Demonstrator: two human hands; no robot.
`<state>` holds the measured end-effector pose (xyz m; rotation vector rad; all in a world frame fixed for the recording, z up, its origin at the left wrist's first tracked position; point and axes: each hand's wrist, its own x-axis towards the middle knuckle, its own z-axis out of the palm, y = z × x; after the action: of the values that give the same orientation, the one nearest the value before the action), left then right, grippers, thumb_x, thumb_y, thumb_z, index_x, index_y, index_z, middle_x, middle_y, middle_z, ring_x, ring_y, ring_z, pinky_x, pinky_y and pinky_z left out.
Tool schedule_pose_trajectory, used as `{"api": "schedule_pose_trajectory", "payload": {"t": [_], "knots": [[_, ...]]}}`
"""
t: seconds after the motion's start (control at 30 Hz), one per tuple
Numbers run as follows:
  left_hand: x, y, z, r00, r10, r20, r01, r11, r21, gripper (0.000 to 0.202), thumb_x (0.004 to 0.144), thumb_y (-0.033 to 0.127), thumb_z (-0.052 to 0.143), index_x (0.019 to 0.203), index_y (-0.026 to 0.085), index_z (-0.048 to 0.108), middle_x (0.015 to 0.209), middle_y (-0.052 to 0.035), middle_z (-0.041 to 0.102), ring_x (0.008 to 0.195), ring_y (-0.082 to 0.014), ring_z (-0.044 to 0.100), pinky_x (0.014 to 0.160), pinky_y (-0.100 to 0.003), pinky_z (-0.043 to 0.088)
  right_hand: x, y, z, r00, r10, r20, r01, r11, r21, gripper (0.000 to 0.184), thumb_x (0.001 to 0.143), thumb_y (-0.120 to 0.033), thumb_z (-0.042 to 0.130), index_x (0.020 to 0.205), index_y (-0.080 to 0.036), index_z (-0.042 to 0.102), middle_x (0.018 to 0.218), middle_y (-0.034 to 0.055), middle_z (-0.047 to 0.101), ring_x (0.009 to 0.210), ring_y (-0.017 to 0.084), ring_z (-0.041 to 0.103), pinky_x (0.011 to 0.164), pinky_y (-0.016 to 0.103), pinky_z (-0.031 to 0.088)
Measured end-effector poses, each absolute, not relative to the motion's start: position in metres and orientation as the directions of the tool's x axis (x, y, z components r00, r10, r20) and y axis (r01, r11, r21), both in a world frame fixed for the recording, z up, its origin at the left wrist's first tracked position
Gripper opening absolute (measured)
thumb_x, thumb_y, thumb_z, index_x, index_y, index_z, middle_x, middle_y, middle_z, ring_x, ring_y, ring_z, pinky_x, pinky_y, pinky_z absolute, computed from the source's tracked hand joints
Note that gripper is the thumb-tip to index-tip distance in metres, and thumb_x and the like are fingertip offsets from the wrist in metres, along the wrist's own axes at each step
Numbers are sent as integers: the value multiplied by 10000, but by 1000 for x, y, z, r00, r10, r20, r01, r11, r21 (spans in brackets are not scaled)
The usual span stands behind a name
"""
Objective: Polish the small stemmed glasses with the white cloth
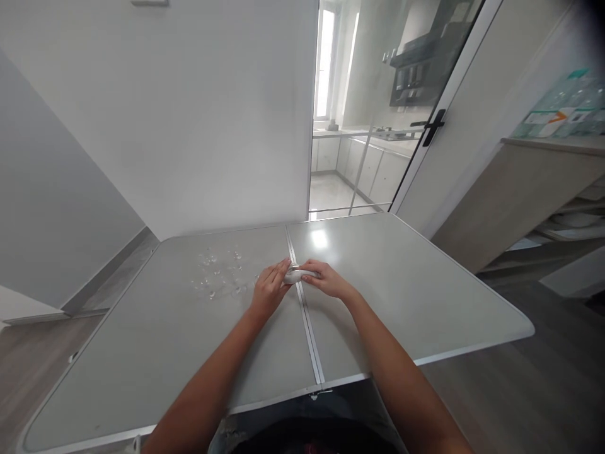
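1. Bare forearms [208, 384] reach over a pale table [411, 296].
2. Left hand [269, 290] curls against one end of a white object [293, 276], its kind unclear.
3. Right hand [331, 281] grips the other end, fingers close together.
4. That object is over the table's middle seam [310, 337].
5. Small clear bits [212, 294] lie scattered left of it.

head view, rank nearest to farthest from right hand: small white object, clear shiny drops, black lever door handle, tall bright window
1. Small white object: touching the right hand
2. Clear shiny drops: left, on the pale grey table
3. Black lever door handle: right, beyond the table
4. Tall bright window: far back, upper centre
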<state>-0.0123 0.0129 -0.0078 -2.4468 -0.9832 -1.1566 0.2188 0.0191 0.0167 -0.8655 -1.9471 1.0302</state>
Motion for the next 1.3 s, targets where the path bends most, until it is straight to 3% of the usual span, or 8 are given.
{"api": "schedule_pose_trajectory", "payload": {"t": [0.33,0.47,0.6,0.73,0.9,1.03,1.17,1.3], "knots": [[-6,12,-8,412,513,753,684,-720,117,449,924,323,637,1358,234,569,1262,-141,681,1142,-250,663,1038,-431,456,224,23,11,-581,811,-77,-182,-221,-958,403,847,-551,671,819,-154,608,601,-69,360,459,40,212,432,208,180],[-11,10,-8,384,565,730,729,-671,135,491,898,426,660,1353,258,588,1258,-123,678,1020,-231,705,813,-304,543,227,22,13,-587,801,114,-6,137,-991,399,884,-534,630,971,-150,698,676,-22,469,540,82,360,491,220,304],[-18,9,-6,427,614,663,749,-652,121,544,874,491,671,1372,289,582,1249,-104,663,883,-184,721,638,-240,521,231,24,11,-593,683,427,229,651,-724,292,953,-346,563,1174,-229,713,947,59,599,767,145,531,730,291,451],[-19,9,-7,409,597,691,758,-643,107,604,865,511,675,1398,253,561,1164,-122,688,865,-189,721,659,-237,528,228,22,9,-574,675,464,311,703,-639,301,978,-281,496,1199,-236,694,983,64,599,768,140,532,753,291,449],[-13,5,-9,479,533,697,705,-707,56,493,895,474,648,1323,232,610,1155,-123,707,931,-205,720,747,-260,553,227,22,9,-609,785,117,147,256,-955,370,900,-489,608,831,-133,685,611,-26,460,541,96,391,503,229,323],[-7,4,-10,441,529,725,726,-686,59,463,911,432,639,1325,228,609,1147,-129,709,936,-207,723,725,-256,549,228,25,10,-590,805,-54,-60,-111,-992,433,868,-556,617,810,-127,630,570,-56,381,449,59,235,410,219,203],[-9,4,-14,374,554,744,765,-637,89,510,881,459,674,1327,220,614,1125,-132,709,921,-215,726,694,-255,542,224,21,13,-540,827,160,26,206,-978,357,924,-466,574,919,-130,694,675,2,525,554,95,417,508,224,354],[-11,2,-16,337,589,734,779,-613,134,548,857,510,686,1317,220,617,1107,-108,710,875,-187,724,660,-236,529,224,21,9,-549,690,471,305,691,-656,304,974,-208,465,1108,-242,736,901,38,627,745,131,534,692,255,436]]}}
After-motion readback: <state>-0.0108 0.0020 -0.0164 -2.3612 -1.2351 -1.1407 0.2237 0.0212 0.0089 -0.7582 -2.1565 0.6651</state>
